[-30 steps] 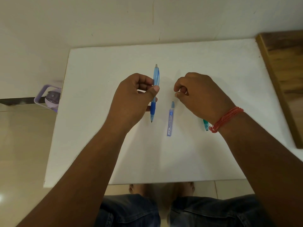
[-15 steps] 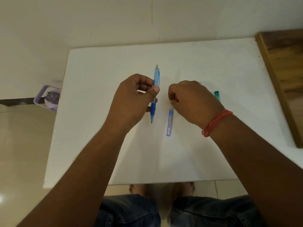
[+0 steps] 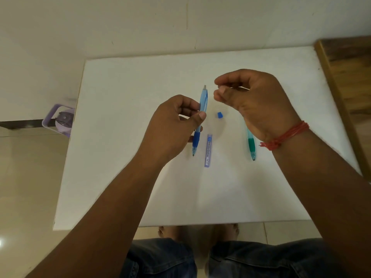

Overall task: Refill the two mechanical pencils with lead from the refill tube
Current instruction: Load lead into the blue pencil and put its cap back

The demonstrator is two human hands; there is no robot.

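Observation:
My left hand [image 3: 172,127] grips the blue mechanical pencil [image 3: 202,101] by its barrel, tip down and just above the white table [image 3: 124,93]. The lead refill tube [image 3: 208,150] lies flat beside the pencil's tip. Its small blue cap [image 3: 220,114] lies loose on the table above it. My right hand [image 3: 253,99] hovers just right of the pencil's top end, thumb and forefinger curved toward each other with a small gap; I see nothing between them. The green mechanical pencil [image 3: 251,144] lies on the table, its upper part hidden under my right hand.
A purple bottle with a handle [image 3: 60,119] stands on the floor left of the table. A wooden surface [image 3: 349,81] borders the table's right edge. A wall runs along the far edge. My knees and feet show below the near edge.
My right hand has lifted from the refill tube's top to beside the pencil's top end. The blue cap now lies loose on the table. The left hand holds the pencil as before.

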